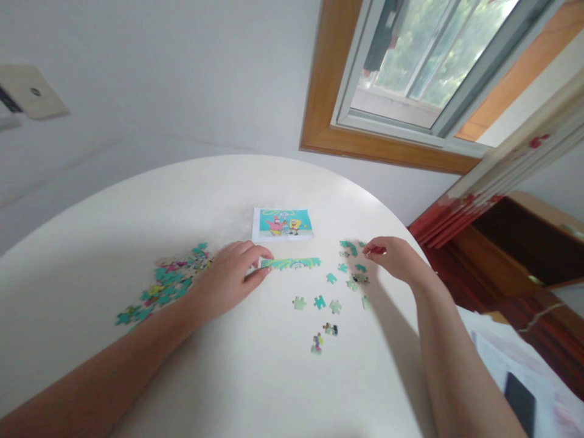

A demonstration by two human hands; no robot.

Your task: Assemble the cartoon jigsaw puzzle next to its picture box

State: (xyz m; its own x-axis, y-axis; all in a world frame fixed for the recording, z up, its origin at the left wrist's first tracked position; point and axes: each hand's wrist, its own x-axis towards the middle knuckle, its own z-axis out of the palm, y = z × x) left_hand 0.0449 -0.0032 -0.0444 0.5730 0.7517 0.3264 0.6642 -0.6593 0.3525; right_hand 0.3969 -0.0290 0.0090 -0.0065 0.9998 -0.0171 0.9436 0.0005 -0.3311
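Note:
A joined strip of jigsaw puzzle (294, 263), teal with yellow-green swirls, lies flat on the white table. My left hand (232, 271) grips its left end, the forefinger on the far edge and the thumb on the near one. Out to the right, my right hand (385, 255) hovers low, its fingertips pinched together. Whatever is between them is too small to make out. Close to those fingertips lie loose teal puzzle pieces (350, 247). Nearer to me are scattered pale green pieces (299, 303), a teal piece (320, 302) and a multicoloured pair (317, 344).
Beyond the strip lies a reference picture (285, 224) with cartoon figures. A heap of puzzle pieces (168, 283) spreads left of my left hand, partly behind that forearm. The round table (219, 182) meets the wall near a window. At lower right, a dark phone (519, 401) rests on papers.

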